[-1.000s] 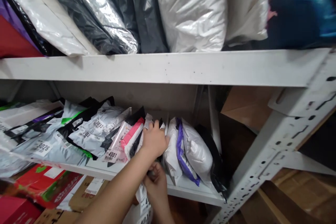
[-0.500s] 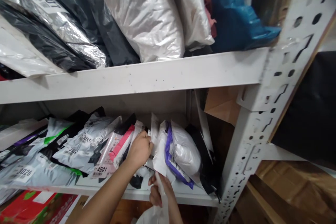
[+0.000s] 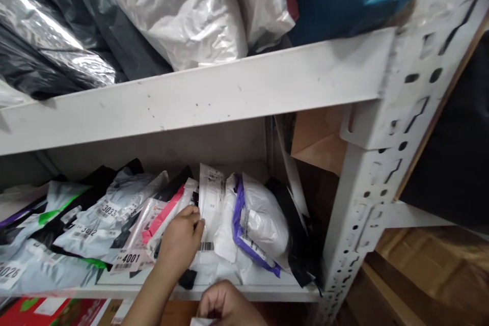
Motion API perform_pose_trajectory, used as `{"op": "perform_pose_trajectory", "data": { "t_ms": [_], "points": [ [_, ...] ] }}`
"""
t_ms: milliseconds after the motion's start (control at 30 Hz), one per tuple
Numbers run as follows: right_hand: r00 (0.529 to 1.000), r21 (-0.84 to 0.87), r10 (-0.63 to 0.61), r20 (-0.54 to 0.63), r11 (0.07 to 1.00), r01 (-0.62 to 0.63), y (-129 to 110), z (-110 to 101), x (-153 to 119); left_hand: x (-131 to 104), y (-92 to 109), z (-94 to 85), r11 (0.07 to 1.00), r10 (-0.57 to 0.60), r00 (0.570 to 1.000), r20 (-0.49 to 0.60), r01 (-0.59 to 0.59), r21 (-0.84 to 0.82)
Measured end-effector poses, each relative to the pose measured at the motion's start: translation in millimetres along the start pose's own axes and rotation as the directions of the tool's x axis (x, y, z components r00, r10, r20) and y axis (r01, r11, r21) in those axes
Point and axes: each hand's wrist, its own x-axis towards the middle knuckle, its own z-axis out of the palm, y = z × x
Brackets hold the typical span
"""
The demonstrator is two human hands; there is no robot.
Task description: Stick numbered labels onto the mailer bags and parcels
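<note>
My left hand [image 3: 183,234] reaches onto the lower shelf, its fingers curled at the left edge of a white labelled packet [image 3: 211,204] that stands upright; what the fingertips hold is hidden. To its left lean a pink-and-white packet [image 3: 168,214] and a clear packet marked 4001 [image 3: 132,249]. Right of the upright packet are a purple packet [image 3: 244,239] and a puffy white one [image 3: 267,219]. My right hand [image 3: 225,303] is at the bottom edge, in front of the shelf, closed on a white bag [image 3: 201,322] that is mostly out of view.
A white shelf beam [image 3: 198,97] crosses above the hands, with large bags [image 3: 191,15] over it. A perforated upright [image 3: 355,214] stands on the right, cardboard boxes [image 3: 439,260] beyond. Grey packets [image 3: 87,224] lie at left, and a red box [image 3: 42,310] below.
The view has shifted. My left hand has moved left, exposing more of the upright white packet's front. My right hand has dropped away from the shelf with its white bag, now mostly out of view.
</note>
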Motion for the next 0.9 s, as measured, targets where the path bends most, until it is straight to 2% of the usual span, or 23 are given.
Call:
{"op": "perform_pose_trajectory", "data": {
  "t_ms": [200, 267, 367, 467, 533, 633, 767, 900],
  "points": [
    [0.996, 0.175, -0.074, -0.058, 0.981, 0.083, -21.5, 9.6, -3.5, 5.5, -8.5, -4.9, 0.996, 0.008, 0.996, 0.089, 0.000, -0.088],
    [0.971, 0.224, -0.172, -0.168, 0.952, 0.207, -25.4, 17.1, -2.7, 5.8, -10.7, -5.8, 0.994, 0.026, 0.995, 0.100, -0.015, -0.110],
    [0.889, 0.317, -0.263, -0.375, 0.865, 0.389, -21.8, 28.7, 4.2, 4.6, -13.2, -6.3, 0.993, 0.065, 0.994, 0.089, -0.056, -0.100],
    [0.794, 0.393, -0.179, -0.581, 0.793, 0.466, -12.4, 37.6, 12.7, 2.2, -16.5, -5.3, 0.993, 0.089, 0.996, 0.018, -0.088, -0.079],
    [0.738, 0.409, -0.107, -0.666, 0.775, 0.482, -6.7, 40.9, 16.1, 0.4, -17.7, -4.6, 0.991, 0.105, 0.995, 0.001, -0.104, -0.084],
    [0.691, 0.394, -0.075, -0.719, 0.775, 0.494, 1.2, 41.8, 19.4, -1.9, -15.0, -5.1, 0.986, 0.164, 0.979, 0.120, -0.162, -0.030],
    [0.615, 0.366, -0.048, -0.787, 0.767, 0.527, 12.8, 40.1, 25.8, -3.2, -9.1, -9.6, 0.985, 0.150, 0.954, 0.259, -0.168, 0.048],
    [0.594, 0.359, -0.045, -0.804, 0.759, 0.543, 16.2, 40.0, 29.1, -2.5, -8.6, -15.7, 0.983, 0.174, 0.928, 0.330, -0.182, -0.007]
  ]
}}
